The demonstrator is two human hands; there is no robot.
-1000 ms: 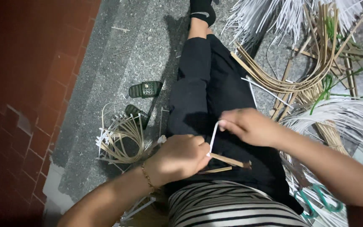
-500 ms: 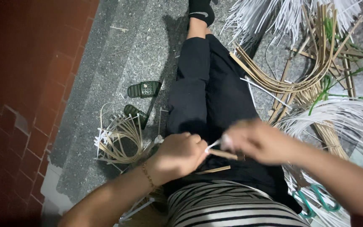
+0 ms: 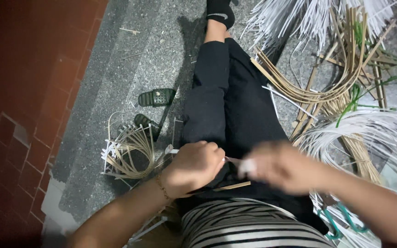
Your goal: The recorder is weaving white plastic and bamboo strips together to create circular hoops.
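Setting: a person sits on a grey stone floor with legs stretched out, dark trousers, a striped shirt at the lower edge of the view.
Left hand: closed into a fist over the lap, fingers clamped on the near end of a thin bamboo strip and a white strand that sticks out past the knuckles toward the left.
Right hand: motion-blurred, just beside the left hand; fingers appear pinched together on a pale piece of the white strand, though the blur leaves the exact grip uncertain.
Work piece position: the bamboo strip lies across the lap, between the two hands, touching the trousers.
Step in hand: judged to be wrapping or tying the white strand around the strip, with the left hand anchoring and the right hand pulling.
Next move requirement: likely steady tension from the right hand while the left fist keeps the strip from turning; the strand is thin and could slip.
Left of the legs: a small coil of bent bamboo strips on the floor, near a pair of dark green sandals.
Right of the legs: a large bundle of curved bamboo strips and heaps of white strands, with a few green strands among them.
Far left edge: a red brick wall.
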